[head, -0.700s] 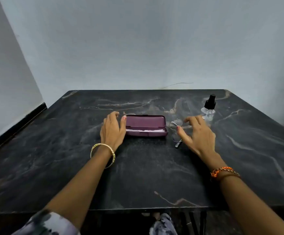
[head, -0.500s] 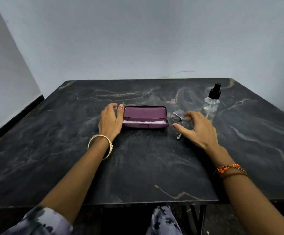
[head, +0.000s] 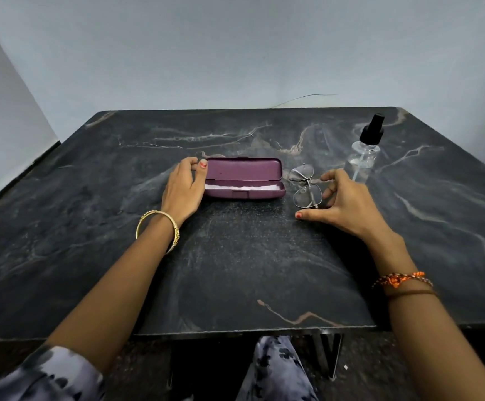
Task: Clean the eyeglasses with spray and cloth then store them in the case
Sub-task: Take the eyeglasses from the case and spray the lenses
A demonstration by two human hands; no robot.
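Eyeglasses (head: 305, 185) lie folded on the dark table (head: 235, 270), just inside the spread fingers of the right hand (head: 342, 202), which curls open around them without clasping. Beyond that hand stands the spray bottle (head: 364, 157). The left hand (head: 184, 190) rests open against the open purple case (head: 244, 180), a white cloth (head: 242, 187) inside.

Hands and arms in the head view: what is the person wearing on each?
The left hand has a gold bangle at the wrist, a red-painted thumbnail and a grey and black patterned sleeve at the upper arm. The right hand has an orange braided thread band and a thin brown band; its thumbnail is red too.
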